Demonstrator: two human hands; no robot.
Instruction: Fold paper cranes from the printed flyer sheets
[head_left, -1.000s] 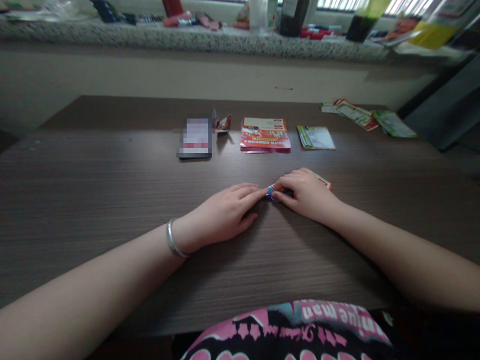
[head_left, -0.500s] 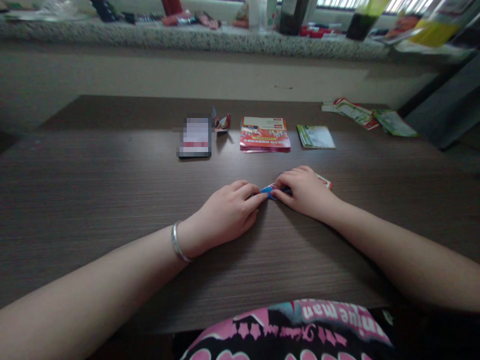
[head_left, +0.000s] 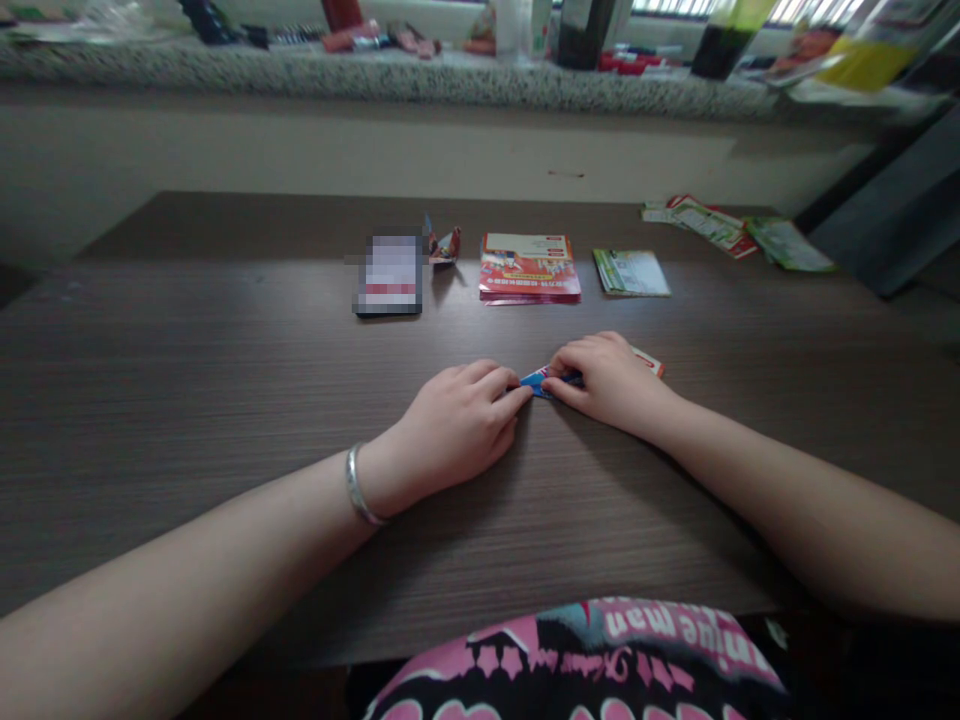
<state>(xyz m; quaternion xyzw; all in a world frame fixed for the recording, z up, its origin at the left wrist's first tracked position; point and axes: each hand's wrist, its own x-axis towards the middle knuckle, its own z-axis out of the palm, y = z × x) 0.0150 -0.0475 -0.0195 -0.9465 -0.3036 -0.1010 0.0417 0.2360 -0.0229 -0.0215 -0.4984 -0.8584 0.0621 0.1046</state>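
Observation:
A narrow folded piece of printed paper (head_left: pixel 536 381), blue and white at its left part, lies on the table between my hands. My left hand (head_left: pixel 469 415) has its fingers closed on the paper's left end, thumb and index finger together. My right hand (head_left: pixel 604 380) is bent over the middle of it, with thumb and fingertips pressing the blue part. A cream and red end of the paper pokes out beyond my right hand. The rest of the fold is hidden under my fingers.
Behind my hands stand a phone-like device (head_left: pixel 390 275) with a blurred screen, a small folded paper figure (head_left: pixel 445 247), a stack of red leaflets (head_left: pixel 530 270) and a green-white stack (head_left: pixel 632 274). Loose paper strips (head_left: pixel 712 226) lie at the back right. A cluttered granite sill (head_left: pixel 450 88) runs behind.

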